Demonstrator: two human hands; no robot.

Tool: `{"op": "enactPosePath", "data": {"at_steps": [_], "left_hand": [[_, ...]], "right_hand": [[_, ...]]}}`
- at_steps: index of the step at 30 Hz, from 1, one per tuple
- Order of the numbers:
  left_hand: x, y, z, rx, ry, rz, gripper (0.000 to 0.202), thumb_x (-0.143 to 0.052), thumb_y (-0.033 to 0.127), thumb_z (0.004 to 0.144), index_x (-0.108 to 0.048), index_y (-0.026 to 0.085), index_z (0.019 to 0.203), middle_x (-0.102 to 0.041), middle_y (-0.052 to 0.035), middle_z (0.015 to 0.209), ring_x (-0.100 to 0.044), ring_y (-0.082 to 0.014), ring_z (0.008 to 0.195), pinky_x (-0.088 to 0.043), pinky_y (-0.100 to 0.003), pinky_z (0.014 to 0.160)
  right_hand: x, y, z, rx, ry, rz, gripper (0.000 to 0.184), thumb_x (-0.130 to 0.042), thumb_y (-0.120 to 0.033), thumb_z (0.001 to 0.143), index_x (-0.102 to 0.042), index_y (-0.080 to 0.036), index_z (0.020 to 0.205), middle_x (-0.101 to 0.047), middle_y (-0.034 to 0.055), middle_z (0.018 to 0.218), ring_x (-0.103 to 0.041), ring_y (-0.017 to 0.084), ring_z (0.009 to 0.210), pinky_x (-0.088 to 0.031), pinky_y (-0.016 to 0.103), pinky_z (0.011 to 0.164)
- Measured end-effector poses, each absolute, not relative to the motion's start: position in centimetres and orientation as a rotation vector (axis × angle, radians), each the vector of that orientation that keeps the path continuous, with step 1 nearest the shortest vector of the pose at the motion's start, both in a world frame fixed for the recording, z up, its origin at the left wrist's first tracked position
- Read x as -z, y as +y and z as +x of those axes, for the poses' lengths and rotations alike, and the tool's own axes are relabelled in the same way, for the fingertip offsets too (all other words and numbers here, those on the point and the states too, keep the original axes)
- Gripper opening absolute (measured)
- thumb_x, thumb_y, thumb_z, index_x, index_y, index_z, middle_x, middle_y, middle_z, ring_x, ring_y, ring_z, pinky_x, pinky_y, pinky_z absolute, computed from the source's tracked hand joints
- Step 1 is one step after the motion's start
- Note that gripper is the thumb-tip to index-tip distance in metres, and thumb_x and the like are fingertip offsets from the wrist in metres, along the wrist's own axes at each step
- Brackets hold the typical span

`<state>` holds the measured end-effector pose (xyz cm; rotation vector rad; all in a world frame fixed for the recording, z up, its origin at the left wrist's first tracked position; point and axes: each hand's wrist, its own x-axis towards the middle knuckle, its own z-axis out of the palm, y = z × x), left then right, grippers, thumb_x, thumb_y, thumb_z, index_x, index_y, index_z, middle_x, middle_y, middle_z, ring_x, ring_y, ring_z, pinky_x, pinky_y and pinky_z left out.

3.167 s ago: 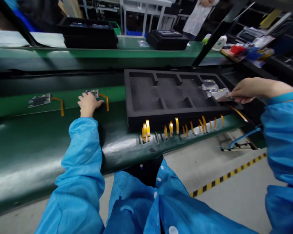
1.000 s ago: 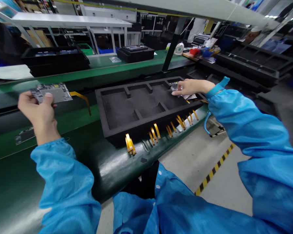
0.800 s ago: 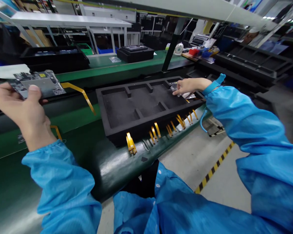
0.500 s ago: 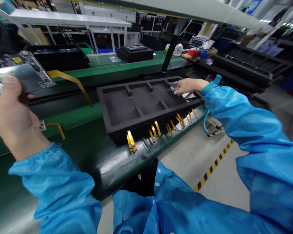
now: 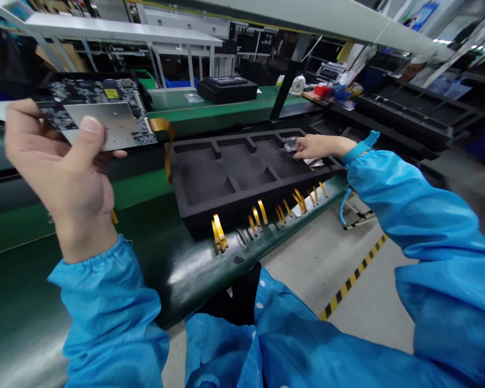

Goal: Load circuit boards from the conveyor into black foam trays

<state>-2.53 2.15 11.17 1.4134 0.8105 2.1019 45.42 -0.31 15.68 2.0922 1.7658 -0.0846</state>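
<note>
My left hand (image 5: 70, 172) is raised at the left, its thumb pressed on the metal plate of a circuit board (image 5: 119, 126). From the board's right edge hangs an orange ribbon cable (image 5: 168, 153), just left of the black foam tray (image 5: 234, 199). At the tray's right end, my right hand (image 5: 317, 146) has its fingers drawn together in the last compartment. Beside the fingertips shows a small shiny piece (image 5: 290, 144), partly hidden; whether it is gripped is unclear. Several orange flex strips (image 5: 219, 233) stick out along the tray's front side.
The tray rests on a green work surface (image 5: 157, 269). Across the back runs a green bench (image 5: 173, 99) bearing a black foam box (image 5: 226, 90) and a small fan (image 5: 298, 84). A dark post (image 5: 285, 89) rises behind the tray. More black trays (image 5: 412, 110) sit at right.
My left hand has moved right with the circuit board, bringing its ribbon cable up to the tray's left end. My right hand stays at the tray's right compartment, barely changed.
</note>
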Motion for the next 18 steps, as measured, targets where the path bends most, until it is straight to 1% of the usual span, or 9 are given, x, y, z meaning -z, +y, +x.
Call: {"op": "enactPosePath", "data": {"at_steps": [2,3,5,6,8,10,12,14,18], "left_hand": [[-11.1,1.9,-1.3,-2.136,0.629,1.419,0.075,-0.092,0.066,0.06,-0.052,0.023,0.107,-0.062,0.005,0.09,-0.063,-0.0127,0.071,-0.072,-0.048,0.078],[-11.1,1.7,-0.7,-2.14,0.543,1.411,0.073,-0.095,0.063,0.061,-0.053,0.023,0.106,-0.063,0.0054,0.088,-0.06,-0.0111,0.064,-0.07,-0.042,0.066],[-11.2,0.9,0.3,-2.105,0.435,1.374,0.073,-0.101,0.059,0.063,-0.055,0.023,0.107,-0.066,0.0046,0.089,-0.06,-0.0111,0.06,-0.061,-0.031,0.047],[-11.2,0.3,0.8,-2.071,0.398,1.362,0.072,-0.104,0.055,0.065,-0.056,0.023,0.107,-0.068,0.0037,0.09,-0.062,-0.012,0.06,-0.058,-0.029,0.043],[-11.3,-1.5,2.0,-1.993,0.358,1.365,0.065,-0.106,0.046,0.071,-0.056,0.024,0.107,-0.07,0.0029,0.093,-0.067,-0.0135,0.064,-0.06,-0.027,0.043],[-11.4,-3.4,3.2,-1.902,0.38,1.409,0.058,-0.105,0.041,0.079,-0.056,0.025,0.106,-0.072,0.0025,0.096,-0.072,-0.0147,0.071,-0.067,-0.029,0.051],[-11.5,-5.1,4.2,-1.831,0.44,1.454,0.055,-0.103,0.043,0.083,-0.054,0.026,0.104,-0.071,0.0026,0.097,-0.075,-0.0162,0.078,-0.072,-0.03,0.058],[-11.5,-6.3,4.9,-1.741,0.52,1.516,0.053,-0.099,0.05,0.088,-0.053,0.028,0.105,-0.071,0.0019,0.099,-0.077,-0.0182,0.085,-0.074,-0.032,0.064],[-11.3,-7.3,5.4,-1.6,0.584,1.631,0.049,-0.089,0.058,0.096,-0.051,0.031,0.11,-0.07,-0.0001,0.111,-0.079,-0.0224,0.097,-0.077,-0.041,0.075]], "right_hand": [[-15.9,-0.9,44.8,0.08,1.769,2.142,0.029,-0.066,-0.037,0.106,-0.078,-0.016,0.122,-0.08,0.0151,0.118,-0.078,0.033,0.109,-0.06,0.039,0.096],[-16.1,-1.5,44.1,0.045,1.805,2.194,0.028,-0.067,-0.036,0.106,-0.078,-0.015,0.12,-0.079,0.0171,0.12,-0.077,0.035,0.111,-0.06,0.041,0.099],[-16.6,-3.5,41.7,-0.073,2.0,2.346,0.026,-0.067,-0.035,0.104,-0.079,-0.016,0.117,-0.078,0.0199,0.123,-0.075,0.039,0.117,-0.06,0.047,0.103],[-16.7,-4.9,40.0,-0.147,2.171,2.435,0.024,-0.068,-0.035,0.104,-0.079,-0.018,0.115,-0.078,0.0199,0.122,-0.074,0.04,0.119,-0.06,0.049,0.105],[-16.8,-8.1,35.9,-0.062,2.586,2.533,0.019,-0.068,-0.039,0.105,-0.079,-0.024,0.107,-0.079,0.015,0.112,-0.075,0.037,0.112,-0.062,0.05,0.101],[-16.7,-11.2,31.8,0.109,2.993,2.529,0.015,-0.074,-0.043,0.102,-0.078,-0.029,0.098,-0.077,0.0098,0.103,-0.075,0.034,0.103,-0.065,0.049,0.091],[-16.4,-13.2,28.3,0.171,3.278,2.492,0.01,-0.078,-0.042,0.1,-0.077,-0.033,0.097,-0.075,0.0064,0.1,-0.074,0.031,0.098,-0.067,0.047,0.084],[-16.0,-13.9,26.1,0.119,3.431,2.467,0.004,-0.078,-0.038,0.101,-0.077,-0.033,0.1,-0.074,0.0045,0.1,-0.073,0.028,0.093,-0.067,0.045,0.08],[-15.3,-12.8,25.2,0.057,3.461,2.487,0.004,-0.077,-0.034,0.101,-0.078,-0.031,0.103,-0.077,0.0035,0.104,-0.072,0.024,0.085,-0.069,0.044,0.076]]}}
